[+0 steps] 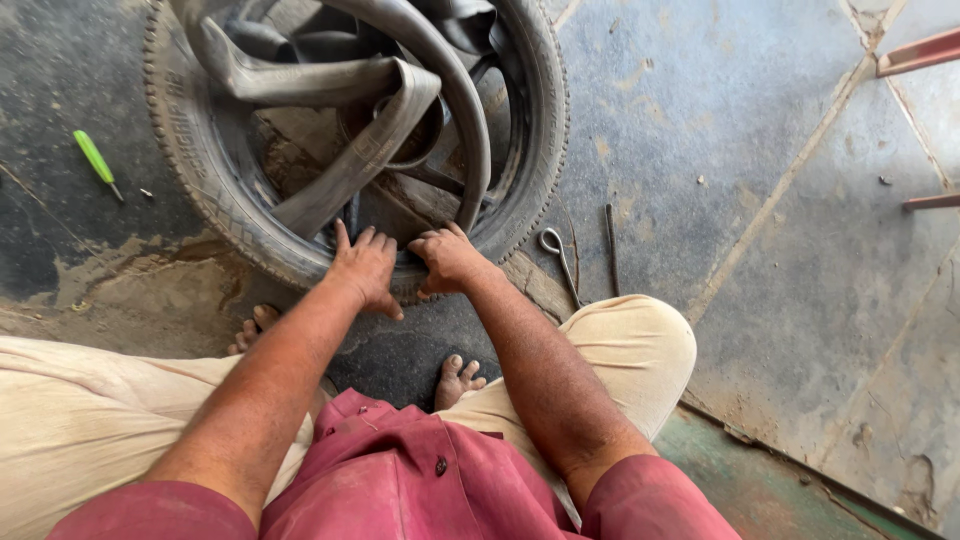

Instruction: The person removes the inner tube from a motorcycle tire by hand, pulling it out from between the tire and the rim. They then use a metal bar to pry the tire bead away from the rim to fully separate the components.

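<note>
on the stained concrete floor [760,130], at twelve o'clock from the seated person, lay one black tyre [200,170] flat, with one slack inner tube [350,150] looped loosely out of its middle. both hands pressed on the tyre's near edge at six o'clock: the left hand [365,268] lay spread, fingers flat on the rubber; the right hand [448,260] was curled, knuckles up, fingers hooked over the edge. they sat just beside each other, not touching. judgement: the grip would serve best with weight kept over the wrists and the tube clear of the fingers. count: two metal levers [585,255] at three o'clock of the hands, one green-handled screwdriver [97,162] at ten o'clock, two bare feet [455,380] beneath the tyre's edge.
</note>
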